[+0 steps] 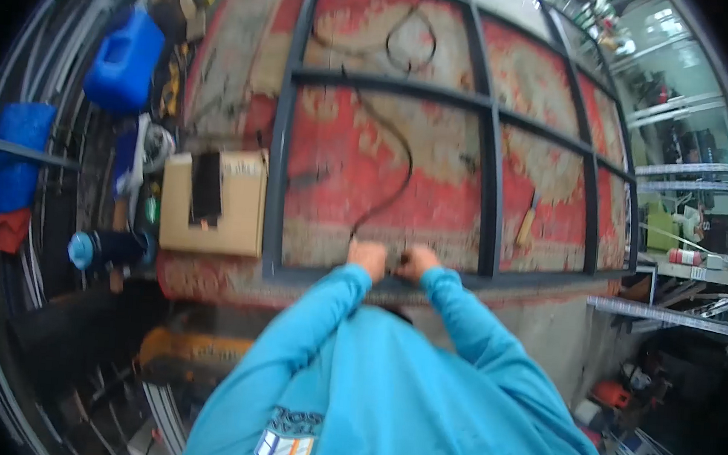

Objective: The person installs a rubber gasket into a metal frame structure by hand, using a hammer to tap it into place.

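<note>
A dark grey metal frame with several rectangular openings lies over a worn red and beige carpet. At its near bar, my left hand is closed, with the end of a thin black cable meeting its fingers. Just to the right, my right hand is also closed at the same bar; whatever it grips is too small to name. A narrow gap separates the two hands. The cable curves away across the carpet, passes the cross bar and loops in the far opening.
A cardboard box with a dark item on top sits left of the frame. Beyond are a blue jerrycan and a blue bottle. A wooden-handled tool lies inside a right opening. Metal profiles jut in at right.
</note>
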`<state>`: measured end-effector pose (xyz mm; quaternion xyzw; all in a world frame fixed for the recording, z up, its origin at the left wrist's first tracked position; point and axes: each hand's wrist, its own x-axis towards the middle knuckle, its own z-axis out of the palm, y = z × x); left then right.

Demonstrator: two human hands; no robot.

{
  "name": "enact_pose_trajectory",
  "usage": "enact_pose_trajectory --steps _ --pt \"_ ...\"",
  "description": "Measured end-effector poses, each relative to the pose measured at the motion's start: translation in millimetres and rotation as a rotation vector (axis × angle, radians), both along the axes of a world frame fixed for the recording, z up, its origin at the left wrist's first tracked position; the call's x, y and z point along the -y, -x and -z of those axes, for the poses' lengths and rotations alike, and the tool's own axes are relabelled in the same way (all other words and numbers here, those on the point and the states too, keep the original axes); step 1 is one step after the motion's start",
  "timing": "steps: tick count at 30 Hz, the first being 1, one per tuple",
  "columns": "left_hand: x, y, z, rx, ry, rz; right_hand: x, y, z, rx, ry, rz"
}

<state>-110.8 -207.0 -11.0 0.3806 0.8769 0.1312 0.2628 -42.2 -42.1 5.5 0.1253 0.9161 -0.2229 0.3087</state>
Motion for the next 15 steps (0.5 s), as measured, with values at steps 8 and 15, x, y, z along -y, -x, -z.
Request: enact_pose_trajectory --steps 8,15 --pt "-20 2 -30 0.152 0.238 -0.122 6 4 -3 0.066 -0.066 0.027" --pt "-16 4 -33 0.146 0.195 -0.162 -2 10 8 0.046 0.016 -0.033"
